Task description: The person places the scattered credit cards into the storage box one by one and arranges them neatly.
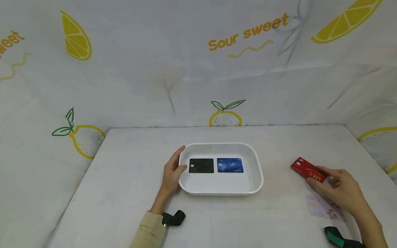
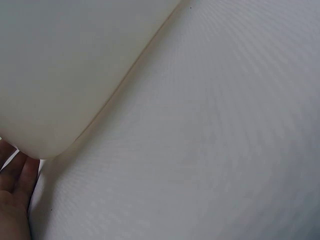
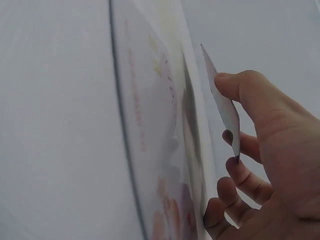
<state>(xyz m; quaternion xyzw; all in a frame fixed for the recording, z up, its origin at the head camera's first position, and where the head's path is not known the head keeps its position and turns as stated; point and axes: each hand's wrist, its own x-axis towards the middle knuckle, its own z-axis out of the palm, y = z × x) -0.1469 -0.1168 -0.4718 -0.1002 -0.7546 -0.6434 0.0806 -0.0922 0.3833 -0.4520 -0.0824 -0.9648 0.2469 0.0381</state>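
Observation:
My left hand (image 1: 171,173) grips the left side of a white tray (image 1: 220,187), thumb over the rim and fingers along the outer wall. Inside the tray, a black VIP card (image 1: 201,166) and a blue VIP card (image 1: 230,165) lie side by side. Off to the right, my right hand (image 1: 339,187) pinches a red VIP card (image 1: 308,169) between thumb and fingers. The right wrist view shows that card (image 3: 225,107) edge-on, tilted up from the table. Below this hand lies a pale pink card (image 1: 322,206), partly covered by the hand in the head view.
A white cloth covers the table (image 1: 130,165), and its back edge meets a wall sheet (image 1: 139,69) printed with lemons and lettering. A black wrist device (image 1: 173,218) sits on the left wrist, and a black and green one (image 1: 338,237) on the right.

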